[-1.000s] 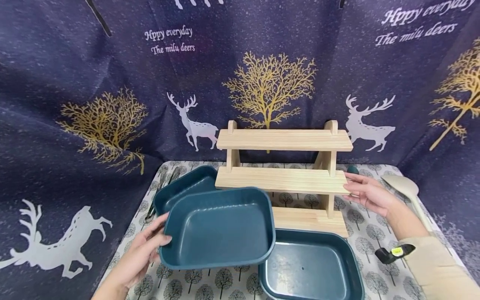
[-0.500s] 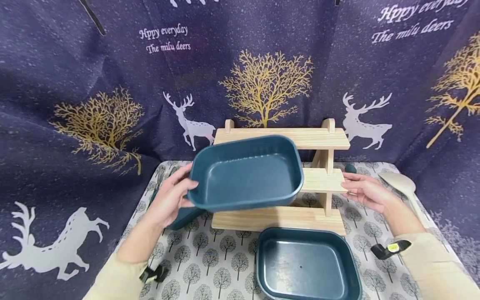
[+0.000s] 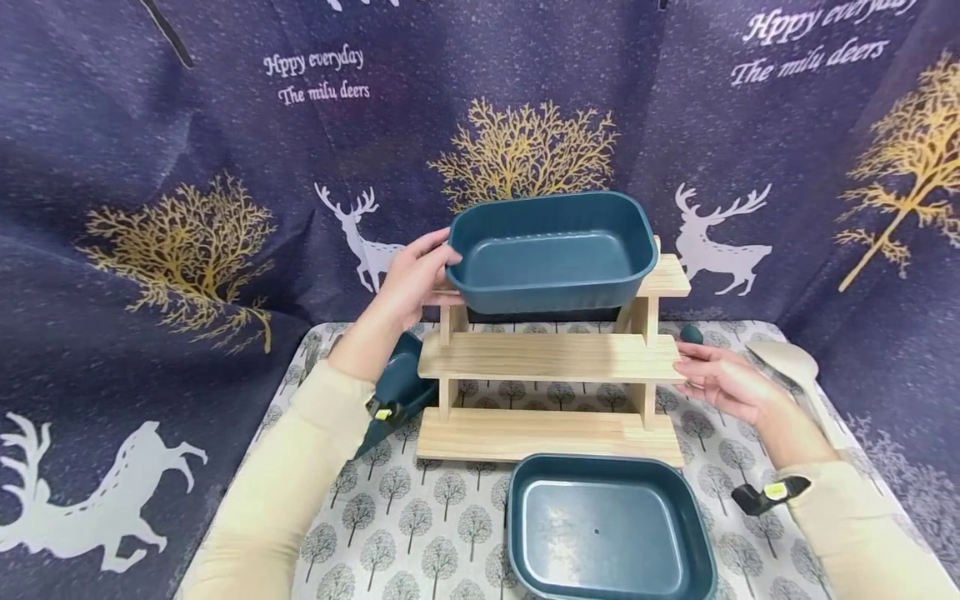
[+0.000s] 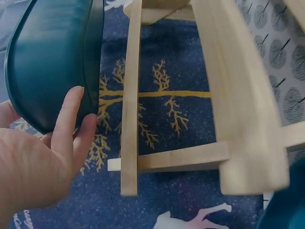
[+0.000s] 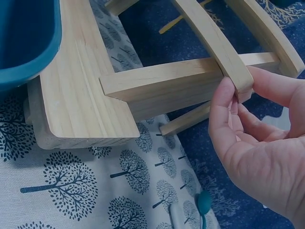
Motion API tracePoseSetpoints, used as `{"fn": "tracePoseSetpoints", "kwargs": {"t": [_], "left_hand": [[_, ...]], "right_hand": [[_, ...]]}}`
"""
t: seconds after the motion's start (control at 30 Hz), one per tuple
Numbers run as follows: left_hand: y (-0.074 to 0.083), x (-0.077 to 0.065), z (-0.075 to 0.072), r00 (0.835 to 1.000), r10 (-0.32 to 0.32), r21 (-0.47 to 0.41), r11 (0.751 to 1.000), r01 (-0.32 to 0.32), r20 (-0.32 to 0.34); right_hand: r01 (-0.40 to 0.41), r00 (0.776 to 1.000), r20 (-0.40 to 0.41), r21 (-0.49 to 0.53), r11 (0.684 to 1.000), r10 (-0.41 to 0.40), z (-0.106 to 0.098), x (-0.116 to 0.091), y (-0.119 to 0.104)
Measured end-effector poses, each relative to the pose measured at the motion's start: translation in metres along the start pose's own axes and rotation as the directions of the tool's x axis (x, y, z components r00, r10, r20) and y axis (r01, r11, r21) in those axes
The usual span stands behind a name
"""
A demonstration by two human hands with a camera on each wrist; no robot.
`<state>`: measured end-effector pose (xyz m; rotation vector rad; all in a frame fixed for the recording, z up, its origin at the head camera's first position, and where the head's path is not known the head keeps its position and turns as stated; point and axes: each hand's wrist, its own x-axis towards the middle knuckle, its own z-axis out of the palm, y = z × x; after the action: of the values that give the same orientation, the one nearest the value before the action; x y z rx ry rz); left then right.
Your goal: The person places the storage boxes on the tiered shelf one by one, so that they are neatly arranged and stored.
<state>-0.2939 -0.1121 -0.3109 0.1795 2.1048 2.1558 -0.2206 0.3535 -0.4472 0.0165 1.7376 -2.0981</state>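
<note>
My left hand (image 3: 408, 279) holds a dark teal rectangular plastic bin (image 3: 555, 258) by its left end, fingers under the base and thumb at the rim. The bin is level over the top tier of a three-tier wooden display rack (image 3: 551, 357); the left wrist view shows a gap between its base (image 4: 90, 62) and the top board (image 4: 130, 105). At the rack's right side my right hand (image 3: 720, 379) grips the end of the middle board (image 5: 238, 78) between thumb and fingers. Most of the top board is hidden behind the bin.
A second teal bin (image 3: 600, 533) lies before the rack, right of centre. Another teal bin (image 3: 401, 379) sits at the left, partly behind my left arm. On the right lie a beige ladle (image 3: 787, 362) and a teal spoon (image 5: 204, 202). A printed curtain (image 3: 187, 125) hangs behind.
My left hand has raised the bin from low at the left, up and rightward to above the top tier, and levelled it. The right hand keeps its hold on the rack.
</note>
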Motion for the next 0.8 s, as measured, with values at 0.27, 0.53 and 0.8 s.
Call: {"fn": "tracePoseSetpoints", "kwargs": {"t": [0.27, 0.53, 0.8], "left_hand": [[-0.002, 0.035, 0.016, 0.999, -0.045, 0.022, 0.999, 0.045, 0.026], [-0.010, 0.041, 0.015, 0.998, -0.067, 0.043, 0.997, 0.068, -0.005], [-0.011, 0.044, 0.022, 0.998, -0.058, 0.069, 0.996, 0.057, 0.010]], "right_hand": [[-0.001, 1.000, -0.016, 0.011, 1.000, 0.001, 0.000, -0.001, 0.000], [-0.006, 1.000, -0.011, 0.031, 0.999, 0.006, 0.001, 0.000, 0.001], [0.000, 1.000, 0.003, 0.041, 0.999, 0.000, -0.002, -0.001, 0.002]]}}
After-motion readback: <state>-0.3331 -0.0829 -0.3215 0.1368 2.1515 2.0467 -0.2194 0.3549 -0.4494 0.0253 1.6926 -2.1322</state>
